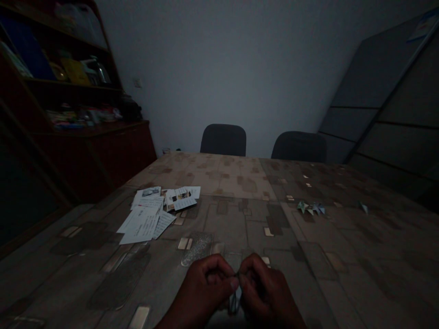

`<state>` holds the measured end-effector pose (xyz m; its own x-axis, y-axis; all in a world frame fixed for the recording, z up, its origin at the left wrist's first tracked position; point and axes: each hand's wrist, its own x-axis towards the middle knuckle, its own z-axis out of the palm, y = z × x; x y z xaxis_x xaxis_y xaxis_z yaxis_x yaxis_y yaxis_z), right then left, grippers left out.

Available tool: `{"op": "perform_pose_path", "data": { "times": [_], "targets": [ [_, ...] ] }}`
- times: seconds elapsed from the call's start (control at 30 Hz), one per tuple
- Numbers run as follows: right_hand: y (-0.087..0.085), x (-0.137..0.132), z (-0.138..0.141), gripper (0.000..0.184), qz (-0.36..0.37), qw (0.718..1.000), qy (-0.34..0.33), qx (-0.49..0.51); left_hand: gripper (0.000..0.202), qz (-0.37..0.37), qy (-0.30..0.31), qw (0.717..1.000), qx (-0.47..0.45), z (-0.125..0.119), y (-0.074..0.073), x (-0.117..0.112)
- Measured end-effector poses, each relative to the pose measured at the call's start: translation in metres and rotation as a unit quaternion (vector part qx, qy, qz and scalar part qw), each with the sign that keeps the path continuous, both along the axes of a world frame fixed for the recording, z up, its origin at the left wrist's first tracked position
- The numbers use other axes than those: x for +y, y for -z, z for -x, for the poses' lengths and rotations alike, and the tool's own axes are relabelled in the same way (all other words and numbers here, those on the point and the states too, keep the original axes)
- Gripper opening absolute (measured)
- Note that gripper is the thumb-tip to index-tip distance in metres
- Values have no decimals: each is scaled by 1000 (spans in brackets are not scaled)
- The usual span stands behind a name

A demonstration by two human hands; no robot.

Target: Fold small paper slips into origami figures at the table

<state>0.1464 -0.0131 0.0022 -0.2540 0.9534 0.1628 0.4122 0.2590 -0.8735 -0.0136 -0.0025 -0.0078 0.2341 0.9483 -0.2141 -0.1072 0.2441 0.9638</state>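
Observation:
Close to the near edge of the table, my left hand (213, 285) and my right hand (262, 288) meet at the fingertips. Between them is a small folded piece of paper (234, 302), pale with dark creases, pinched by thumb and forefinger of each hand. Its upper part is hidden behind the fingers. To the left lies a loose pile of printed paper sheets (142, 221), overlapping one another. Over on the right stand several small folded paper figures (311, 208) in a cluster, with one more folded paper figure (363, 207) apart from them.
A patterned cloth covers the table (226, 219). Beyond its far edge stand a dark chair (223, 139) and a second chair (299, 145) against the wall. A wooden cabinet (116, 146) with loaded shelves is at the left. Grey panels (366, 87) rise at the right. The room is dim.

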Motion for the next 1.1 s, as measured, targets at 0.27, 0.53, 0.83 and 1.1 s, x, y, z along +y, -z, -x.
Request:
{"op": "perform_pose_path", "data": {
  "times": [0.27,0.53,0.83,1.1],
  "targets": [
    [-2,0,-1,9,-9,1000,-9,-13,31,-12,0,1000,27,-1,-8,0],
    [-2,1,-4,8,-77,994,7,-74,17,-8,-14,998,53,-5,-11,-3],
    [4,2,-6,19,-86,994,1,-72,21,-55,-32,986,157,-5,-7,-4],
    [3,2,-5,19,-52,997,3,-56,25,-55,-18,991,119,-4,-2,-2]
  ]
}}
